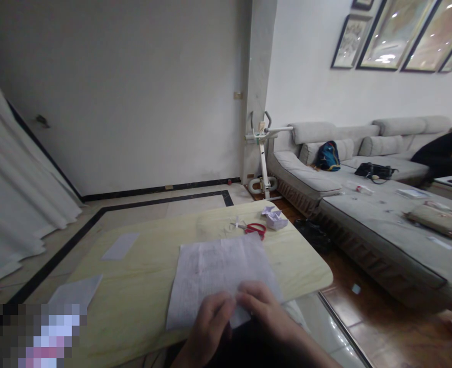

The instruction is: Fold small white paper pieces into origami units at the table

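A large, creased sheet of paper [214, 271] with faint print lies on the pale yellow table [141, 301]. At its near edge my left hand [212, 317] has its fingers closed, pinching the paper. My right hand [262, 306] is closed beside it, its fingertips almost meeting those of the left on the same sheet. A bit of the paper shows between and below the hands; the exact grip is partly hidden. Beyond the sheet lie red-handled scissors [255, 230] and a folded paper shape [276, 220].
A small paper slip [120, 246] and another white sheet [76, 294] lie on the table's left side. To the right is a grey sofa [379, 214] with a backpack [328, 156] and a black bag [375, 171]. A person in dark clothing [446, 153] bends at the far right.
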`<state>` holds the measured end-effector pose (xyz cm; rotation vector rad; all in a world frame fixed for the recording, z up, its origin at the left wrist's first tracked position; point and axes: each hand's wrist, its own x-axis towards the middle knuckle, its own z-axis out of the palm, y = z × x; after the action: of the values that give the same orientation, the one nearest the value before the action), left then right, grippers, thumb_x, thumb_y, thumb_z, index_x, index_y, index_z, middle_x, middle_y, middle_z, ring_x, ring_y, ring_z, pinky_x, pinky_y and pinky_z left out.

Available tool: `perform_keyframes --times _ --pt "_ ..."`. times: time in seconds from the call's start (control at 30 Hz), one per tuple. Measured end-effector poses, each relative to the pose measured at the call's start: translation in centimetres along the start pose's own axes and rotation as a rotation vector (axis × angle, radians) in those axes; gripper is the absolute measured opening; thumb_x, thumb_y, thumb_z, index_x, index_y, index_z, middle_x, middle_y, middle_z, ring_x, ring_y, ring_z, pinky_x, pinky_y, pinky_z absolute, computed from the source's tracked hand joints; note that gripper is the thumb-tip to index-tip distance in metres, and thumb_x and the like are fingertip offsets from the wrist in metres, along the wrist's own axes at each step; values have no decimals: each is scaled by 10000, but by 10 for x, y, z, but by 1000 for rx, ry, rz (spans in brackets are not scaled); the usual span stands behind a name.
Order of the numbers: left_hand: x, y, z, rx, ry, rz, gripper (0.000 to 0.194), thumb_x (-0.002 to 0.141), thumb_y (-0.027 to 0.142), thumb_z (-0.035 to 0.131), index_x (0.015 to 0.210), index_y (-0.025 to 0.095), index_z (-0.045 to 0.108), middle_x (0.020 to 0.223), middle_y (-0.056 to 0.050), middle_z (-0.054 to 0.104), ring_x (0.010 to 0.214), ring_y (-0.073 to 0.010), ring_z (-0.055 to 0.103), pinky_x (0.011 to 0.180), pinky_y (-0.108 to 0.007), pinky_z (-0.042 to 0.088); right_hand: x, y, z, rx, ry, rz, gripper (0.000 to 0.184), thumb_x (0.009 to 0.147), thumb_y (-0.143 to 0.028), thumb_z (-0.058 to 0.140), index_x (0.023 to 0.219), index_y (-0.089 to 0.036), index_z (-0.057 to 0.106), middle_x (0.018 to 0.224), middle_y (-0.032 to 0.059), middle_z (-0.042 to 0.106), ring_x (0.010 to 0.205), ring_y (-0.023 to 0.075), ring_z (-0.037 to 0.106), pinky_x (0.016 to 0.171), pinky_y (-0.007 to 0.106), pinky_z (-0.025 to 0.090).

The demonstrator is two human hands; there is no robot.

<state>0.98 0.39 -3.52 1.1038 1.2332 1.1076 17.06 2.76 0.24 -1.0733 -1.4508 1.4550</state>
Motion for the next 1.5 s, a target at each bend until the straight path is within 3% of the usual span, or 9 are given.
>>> perform_keyframes --times 0.3,0.53,0.7,0.9,1.0,1.1,1.37,1.5 --pt "12 -14 -1 -58 195 57 352 714 514 689 839 185 679 748 -43 686 519 -186 612 492 -313 537 5 12 -1 -135 -41 -80 440 877 -541 515 615 -190 471 610 -25 454 618 144 457 604 261 394" --pt "1 7 10 -34 315 27 384 667 493 735 868 173 670 751 -33 687 514 -181 615 497 -303 539 4 17 -2 -235 -12 -118 372 889 -485 538 671 -184 511 688 -17 485 729 162 481 711 271 413" --pt "0 13 12 -37 265 60 308 704 490 710 784 193 690 693 -27 673 519 -181 601 491 -289 524 6 14 -1 -152 -20 -59 425 878 -526 543 631 -186 478 630 -34 441 640 139 450 626 259 397" --pt "7 11 6 21 296 24 348 663 447 748 865 170 687 844 -68 703 647 -204 646 558 -286 537 4 5 -6 -182 -51 -72 425 872 -514 542 614 -195 434 616 -46 395 622 131 414 618 261 375" --pt "9 18 4 95 160 124 272 726 449 686 676 187 632 638 -2 610 562 -165 575 507 -244 490 0 -2 -9 -240 -84 -99 397 868 -487 533 615 -189 467 628 -34 424 660 146 442 667 277 386" --pt "8 25 4 160 45 218 326 797 407 613 560 199 533 528 37 475 499 -135 496 451 -210 428 -2 -8 -8 -256 -72 -94 365 842 -475 542 623 -186 505 653 -15 479 725 172 487 724 292 404" --pt "8 24 8 186 99 324 340 811 376 582 521 217 507 524 30 455 526 -148 478 501 -222 436 -2 -10 -4 -259 -79 3 381 817 -520 575 652 -179 537 670 -11 471 735 172 468 647 253 407" --pt "9 19 5 191 100 320 311 801 365 597 540 217 515 538 32 464 531 -146 481 509 -220 446 -1 -4 -6 -234 -173 -5 404 855 -522 529 653 -173 498 682 -17 461 713 152 450 623 237 390"
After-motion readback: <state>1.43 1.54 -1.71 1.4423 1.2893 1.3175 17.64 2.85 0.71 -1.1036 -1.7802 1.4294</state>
